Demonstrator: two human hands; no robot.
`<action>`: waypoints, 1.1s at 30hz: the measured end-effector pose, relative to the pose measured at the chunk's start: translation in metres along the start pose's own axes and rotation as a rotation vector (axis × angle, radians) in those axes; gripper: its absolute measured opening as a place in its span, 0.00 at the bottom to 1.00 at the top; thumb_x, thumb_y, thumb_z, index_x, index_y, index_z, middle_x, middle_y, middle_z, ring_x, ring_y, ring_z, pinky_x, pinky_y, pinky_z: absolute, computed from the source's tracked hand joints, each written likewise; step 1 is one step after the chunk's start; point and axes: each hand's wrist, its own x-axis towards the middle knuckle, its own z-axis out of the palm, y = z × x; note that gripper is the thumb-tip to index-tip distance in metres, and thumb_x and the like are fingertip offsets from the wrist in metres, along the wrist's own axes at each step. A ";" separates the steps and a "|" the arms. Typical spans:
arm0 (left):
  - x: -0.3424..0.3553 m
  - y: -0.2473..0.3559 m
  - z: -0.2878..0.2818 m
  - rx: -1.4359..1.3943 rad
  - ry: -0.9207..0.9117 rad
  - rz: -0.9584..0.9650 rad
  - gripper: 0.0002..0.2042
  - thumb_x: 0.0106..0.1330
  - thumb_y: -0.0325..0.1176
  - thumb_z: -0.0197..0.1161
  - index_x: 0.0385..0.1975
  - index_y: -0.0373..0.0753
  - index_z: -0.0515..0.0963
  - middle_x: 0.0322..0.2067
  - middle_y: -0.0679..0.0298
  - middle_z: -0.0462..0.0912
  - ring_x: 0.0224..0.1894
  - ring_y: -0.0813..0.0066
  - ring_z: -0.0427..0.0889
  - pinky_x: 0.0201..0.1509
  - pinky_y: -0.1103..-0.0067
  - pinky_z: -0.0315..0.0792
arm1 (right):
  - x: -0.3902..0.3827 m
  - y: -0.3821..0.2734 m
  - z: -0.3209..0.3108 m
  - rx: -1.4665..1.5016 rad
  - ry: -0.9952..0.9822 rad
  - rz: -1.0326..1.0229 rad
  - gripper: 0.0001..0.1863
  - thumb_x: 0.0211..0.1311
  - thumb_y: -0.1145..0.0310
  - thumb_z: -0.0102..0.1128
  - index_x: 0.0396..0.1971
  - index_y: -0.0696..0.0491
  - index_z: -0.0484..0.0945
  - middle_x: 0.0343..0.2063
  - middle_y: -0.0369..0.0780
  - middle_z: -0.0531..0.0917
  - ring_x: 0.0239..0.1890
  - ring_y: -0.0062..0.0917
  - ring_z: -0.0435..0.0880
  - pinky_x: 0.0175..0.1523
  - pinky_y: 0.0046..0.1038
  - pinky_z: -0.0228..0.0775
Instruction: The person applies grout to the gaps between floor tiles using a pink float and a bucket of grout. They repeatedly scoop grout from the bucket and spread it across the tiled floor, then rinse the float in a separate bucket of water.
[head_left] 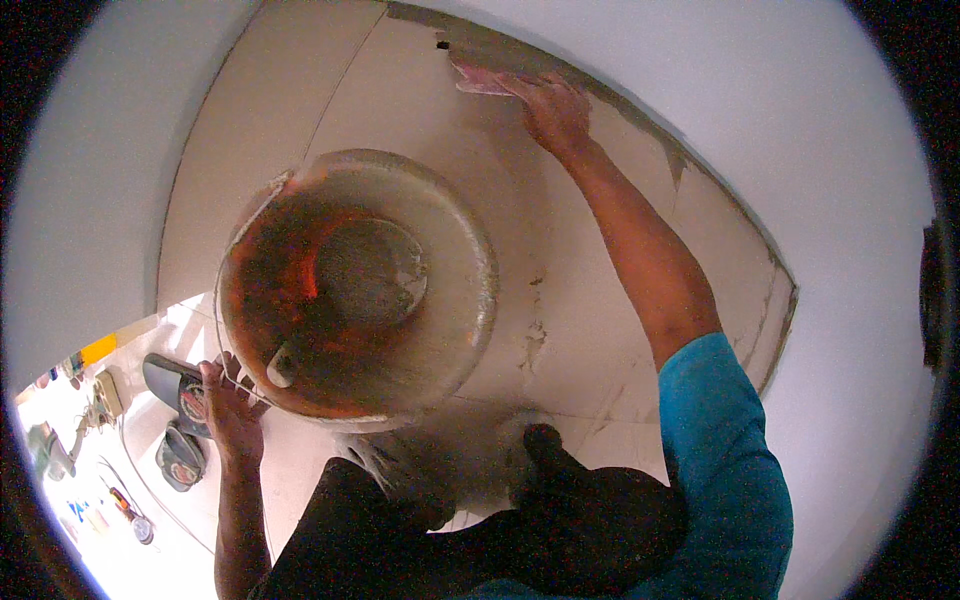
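A large round bucket stands on the floor before me, its inside reddish and smeared with grey. Grey material lies at its bottom, and a pale tool end shows against the inner wall. At the rim's near left, my left hand has its thumb and fingers about the thin wire handle. My right hand reaches far forward and presses a pink cloth or sponge to the floor, by a dark grey strip along the wall. Its kind is partly hidden by the fingers.
White walls bound the beige tiled floor on the right and left. Dark sandals lie at left, with a cable, a screwdriver-like tool and other small items beyond them. Grey residue marks the floor right of the bucket.
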 end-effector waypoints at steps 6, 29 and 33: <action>-0.002 0.010 0.020 0.099 0.081 0.075 0.24 0.68 0.58 0.49 0.51 0.44 0.69 0.56 0.60 0.71 0.54 0.64 0.71 0.49 0.65 0.69 | 0.045 -0.044 -0.007 0.030 -0.068 -0.010 0.27 0.51 0.76 0.53 0.50 0.31 0.78 0.44 0.33 0.84 0.48 0.33 0.81 0.47 0.46 0.74; 0.050 0.025 0.052 -0.474 -0.053 0.349 0.19 0.72 0.52 0.45 0.44 0.43 0.73 0.49 0.57 0.77 0.41 0.72 0.75 0.41 0.77 0.68 | 0.028 -0.009 -0.105 0.124 -0.360 -0.025 0.16 0.65 0.74 0.47 0.50 0.45 0.77 0.49 0.44 0.79 0.52 0.42 0.76 0.58 0.43 0.66; 0.042 0.021 0.013 -0.335 -0.057 0.394 0.19 0.73 0.50 0.43 0.48 0.43 0.71 0.51 0.57 0.76 0.42 0.72 0.75 0.44 0.77 0.67 | -0.094 0.014 -0.133 0.339 -0.117 -0.043 0.28 0.52 0.87 0.49 0.50 0.42 0.78 0.52 0.38 0.79 0.55 0.36 0.75 0.60 0.41 0.61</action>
